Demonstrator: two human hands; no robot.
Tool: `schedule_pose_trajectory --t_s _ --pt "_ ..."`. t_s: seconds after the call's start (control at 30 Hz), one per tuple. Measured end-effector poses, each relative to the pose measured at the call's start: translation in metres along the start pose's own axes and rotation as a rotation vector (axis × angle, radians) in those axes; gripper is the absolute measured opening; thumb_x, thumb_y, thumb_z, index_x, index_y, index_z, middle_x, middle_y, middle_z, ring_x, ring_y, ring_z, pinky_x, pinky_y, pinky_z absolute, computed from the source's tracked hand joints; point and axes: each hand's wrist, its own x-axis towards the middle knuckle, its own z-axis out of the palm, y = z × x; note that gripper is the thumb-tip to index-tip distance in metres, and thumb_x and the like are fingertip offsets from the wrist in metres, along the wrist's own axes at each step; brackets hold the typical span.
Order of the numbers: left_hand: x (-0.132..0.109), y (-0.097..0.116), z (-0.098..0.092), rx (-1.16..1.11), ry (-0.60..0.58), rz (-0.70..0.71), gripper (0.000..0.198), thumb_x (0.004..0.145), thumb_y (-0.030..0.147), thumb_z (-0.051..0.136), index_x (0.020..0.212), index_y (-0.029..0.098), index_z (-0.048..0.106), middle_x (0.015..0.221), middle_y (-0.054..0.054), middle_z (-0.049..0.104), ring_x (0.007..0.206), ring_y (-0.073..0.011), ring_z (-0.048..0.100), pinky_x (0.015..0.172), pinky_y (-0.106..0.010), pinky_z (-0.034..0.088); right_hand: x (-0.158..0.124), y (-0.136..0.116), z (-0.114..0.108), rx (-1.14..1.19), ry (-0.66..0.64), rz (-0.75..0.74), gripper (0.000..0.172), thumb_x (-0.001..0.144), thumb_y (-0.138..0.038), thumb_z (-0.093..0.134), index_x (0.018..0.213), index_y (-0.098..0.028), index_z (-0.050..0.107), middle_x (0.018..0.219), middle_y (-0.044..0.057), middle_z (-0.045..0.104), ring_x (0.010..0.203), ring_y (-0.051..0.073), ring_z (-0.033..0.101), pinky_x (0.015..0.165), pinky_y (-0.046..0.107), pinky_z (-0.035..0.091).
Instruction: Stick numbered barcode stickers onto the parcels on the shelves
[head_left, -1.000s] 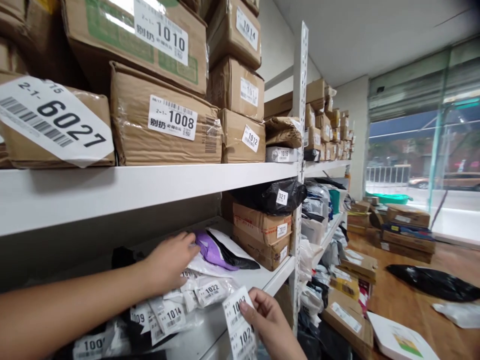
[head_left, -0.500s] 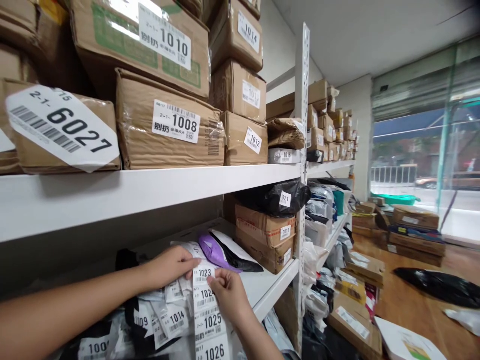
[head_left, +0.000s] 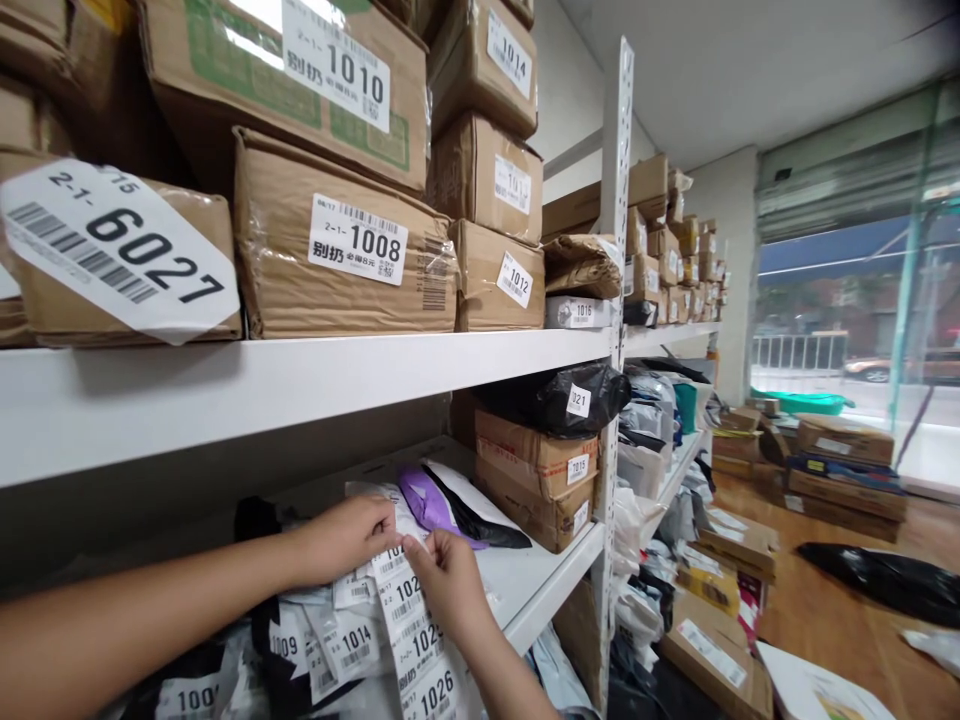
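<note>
A strip of white number labels (head_left: 421,645) hangs down between my hands, with 1026 readable near its lower end. My left hand (head_left: 358,530) is closed, its fingertips at the top of the strip. Thumb and finger of my right hand (head_left: 450,575) pinch the strip's right edge close beside the left fingertips. Behind the hands lie a purple bag (head_left: 429,500) and a black-and-white mailer bag (head_left: 480,505). Below my left forearm, several labelled plastic parcels (head_left: 352,645) are piled on the shelf, partly hidden by the arm.
The upper white shelf (head_left: 315,375) runs just above my hands and holds labelled cartons (head_left: 349,290). A metal post (head_left: 616,300) stands to the right, near stacked boxes (head_left: 536,455) under a black bag (head_left: 551,400). Parcels (head_left: 720,640) lie on the wooden floor (head_left: 817,610).
My right hand has moved slightly up and in, nearer the left fingertips, and covers more of the top label. The strip's upper part has shifted left and now slants. The view has shifted slightly.
</note>
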Motion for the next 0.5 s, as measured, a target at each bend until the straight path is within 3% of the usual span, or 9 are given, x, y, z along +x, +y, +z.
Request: schedule_pose_trajectory --t_s 0.07,0.23,0.4,0.5 --pt "-0.002 0.007 0.004 0.149 0.054 -0.012 0.022 0.087 0.031 0.036 0.076 0.018 0.050 0.081 -0.005 0.056 0.077 -0.0199 0.055 0.072 -0.032 0.041 0.000 0.001 -0.001 0.052 -0.002 0.007 0.043 0.065 -0.057 0.061 0.055 -0.021 0.039 0.048 -0.007 0.033 0.049 0.008 0.027 0.048 0.025 0.020" --pt "-0.002 0.018 0.015 0.351 0.002 -0.140 0.027 0.087 0.014 0.028 0.095 0.015 0.054 0.099 -0.012 0.059 0.085 -0.0235 0.062 0.075 -0.034 0.046 -0.002 0.000 -0.006 0.227 -0.243 0.156 0.052 0.048 -0.064 0.071 0.063 -0.019 0.050 0.048 -0.007 0.040 0.045 0.007 0.029 0.046 0.025 0.020" --pt "0.000 0.019 0.023 0.422 -0.034 -0.162 0.038 0.078 0.001 0.027 0.100 0.013 0.055 0.102 -0.013 0.059 0.084 -0.0241 0.063 0.075 -0.036 0.048 -0.003 -0.004 -0.008 0.228 -0.055 0.128 0.058 0.054 -0.072 0.065 0.047 -0.022 0.034 0.040 -0.009 0.026 0.044 0.006 0.020 0.046 0.025 0.016" --pt "0.001 0.023 0.025 0.424 -0.051 -0.178 0.039 0.081 0.002 0.025 0.102 0.011 0.056 0.103 -0.016 0.060 0.088 -0.0260 0.064 0.078 -0.038 0.049 -0.007 -0.009 -0.013 0.332 -0.050 0.140 0.059 0.049 -0.068 0.072 0.050 -0.022 0.035 0.042 -0.009 0.033 0.044 0.006 0.026 0.047 0.024 0.020"
